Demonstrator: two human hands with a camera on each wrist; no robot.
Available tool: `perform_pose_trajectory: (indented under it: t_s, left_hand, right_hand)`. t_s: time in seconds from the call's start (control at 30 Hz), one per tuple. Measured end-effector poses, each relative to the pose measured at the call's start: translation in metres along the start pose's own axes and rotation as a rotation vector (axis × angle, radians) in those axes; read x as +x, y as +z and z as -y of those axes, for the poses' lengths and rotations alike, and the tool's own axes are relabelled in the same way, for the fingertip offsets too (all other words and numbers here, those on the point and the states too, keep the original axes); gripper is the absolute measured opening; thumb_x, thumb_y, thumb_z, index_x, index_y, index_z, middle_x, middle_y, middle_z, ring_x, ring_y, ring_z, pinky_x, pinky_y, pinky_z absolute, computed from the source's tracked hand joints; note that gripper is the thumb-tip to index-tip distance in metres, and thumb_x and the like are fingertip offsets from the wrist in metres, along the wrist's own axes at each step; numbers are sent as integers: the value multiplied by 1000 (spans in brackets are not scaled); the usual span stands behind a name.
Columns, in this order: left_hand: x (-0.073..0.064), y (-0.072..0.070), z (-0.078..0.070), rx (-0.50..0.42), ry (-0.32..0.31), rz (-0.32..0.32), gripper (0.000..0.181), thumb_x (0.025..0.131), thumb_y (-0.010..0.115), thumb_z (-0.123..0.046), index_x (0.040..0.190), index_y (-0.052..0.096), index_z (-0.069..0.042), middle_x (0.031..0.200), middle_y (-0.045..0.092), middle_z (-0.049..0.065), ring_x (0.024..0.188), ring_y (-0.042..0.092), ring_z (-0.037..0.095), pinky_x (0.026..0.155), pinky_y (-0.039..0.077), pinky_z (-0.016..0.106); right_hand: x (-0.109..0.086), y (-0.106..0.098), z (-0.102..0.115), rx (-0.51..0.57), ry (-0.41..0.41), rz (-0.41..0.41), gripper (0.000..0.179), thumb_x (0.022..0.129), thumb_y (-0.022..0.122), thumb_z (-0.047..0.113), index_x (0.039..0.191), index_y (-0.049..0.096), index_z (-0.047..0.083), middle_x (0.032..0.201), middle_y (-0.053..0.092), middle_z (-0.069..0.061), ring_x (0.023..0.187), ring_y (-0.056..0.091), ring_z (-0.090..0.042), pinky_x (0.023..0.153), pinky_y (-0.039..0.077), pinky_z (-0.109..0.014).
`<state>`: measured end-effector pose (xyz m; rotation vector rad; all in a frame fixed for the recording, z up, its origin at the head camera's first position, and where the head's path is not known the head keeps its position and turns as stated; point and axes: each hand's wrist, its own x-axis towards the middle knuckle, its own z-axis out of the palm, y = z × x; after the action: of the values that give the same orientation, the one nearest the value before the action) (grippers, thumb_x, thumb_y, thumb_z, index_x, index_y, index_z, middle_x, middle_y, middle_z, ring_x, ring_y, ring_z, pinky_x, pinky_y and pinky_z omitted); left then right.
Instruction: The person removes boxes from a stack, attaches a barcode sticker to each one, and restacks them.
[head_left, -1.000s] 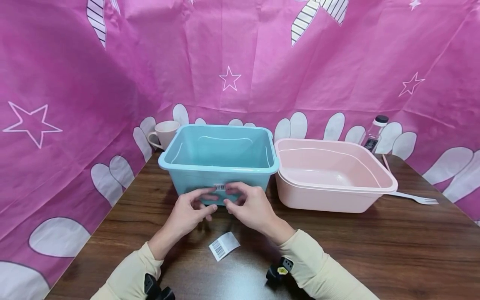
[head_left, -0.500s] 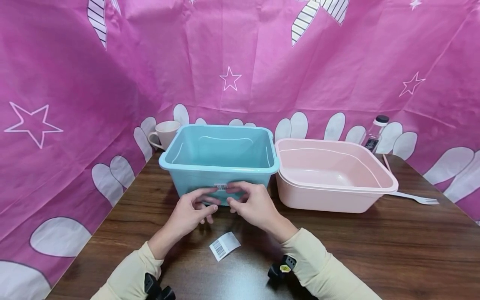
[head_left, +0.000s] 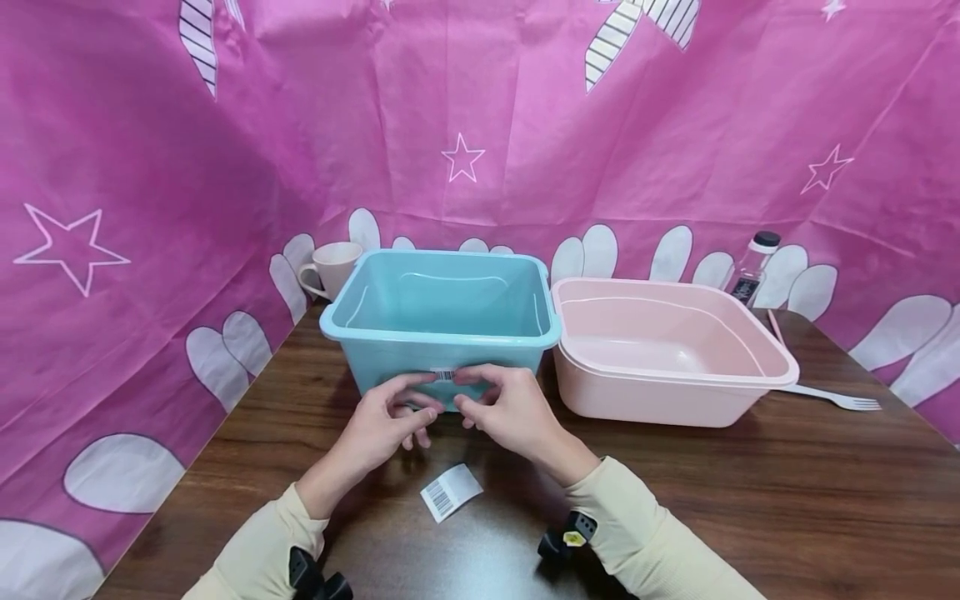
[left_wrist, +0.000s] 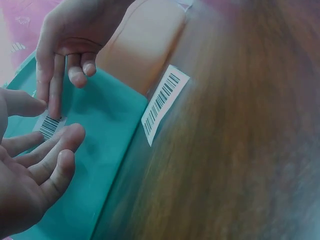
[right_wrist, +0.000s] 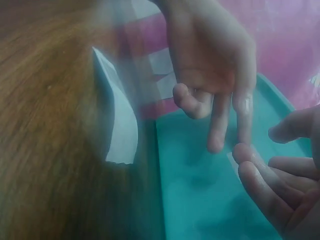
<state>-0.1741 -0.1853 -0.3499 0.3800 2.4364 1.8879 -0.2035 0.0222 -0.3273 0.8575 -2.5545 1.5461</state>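
A light blue plastic bin (head_left: 442,337) stands in the middle of the table in the head view. On its front wall is a white barcode label (left_wrist: 50,127), partly covered by fingers. My left hand (head_left: 384,423) is at the label's left end, fingers extended and touching the wall around it. From the right side, my right hand (head_left: 513,417) reaches in with its fingertips at the label's other end. Neither hand grips anything. A loose white barcode sticker (head_left: 452,492), slightly curled, lies on the tabletop between the forearms.
Right beside the blue bin stands a pink bin (head_left: 652,404). A mug (head_left: 335,265) is behind on the left, and a clear bottle with a black cap (head_left: 748,271) at the back right. A white fork (head_left: 832,396) lies by the pink bin.
The right forearm has shifted very slightly to the right. Both hands stay at the label on the blue bin, and the loose sticker has not moved.
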Motion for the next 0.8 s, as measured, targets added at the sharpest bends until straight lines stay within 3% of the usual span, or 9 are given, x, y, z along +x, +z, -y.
perform_pose_trajectory:
  t_s: [0.23,0.4,0.57,0.8]
  left_hand:
    - [1,3,0,-33,60,-20,47,94,64,-1,138,52,6,115,68,30,62,69,13,54,53,26]
    - [0,1,0,-52,73,-78,41,94,64,2,134,56,7,118,66,33,60,67,10,55,52,24]
    - [0,0,-1,-80,73,-73,40,95,62,3,135,55,8,123,64,34,61,68,9,57,54,25]
    - [-1,-5,-3,-90,73,-89,41,96,63,2,135,55,8,124,64,34,63,69,9,60,57,26]
  right_hand:
    - [0,2,-2,24,15,17,30,88,73,8,117,71,2,75,74,-9,65,73,-31,49,49,-23]
    - [0,1,-2,16,4,-11,29,88,73,7,116,71,2,87,76,-11,63,72,-31,53,54,-24]
    - [0,0,-1,25,12,8,29,88,72,8,117,71,2,78,75,-11,64,72,-32,51,51,-23]
    - [1,-1,-2,10,3,-19,25,89,72,6,114,72,1,93,77,-14,60,71,-21,52,53,-24]
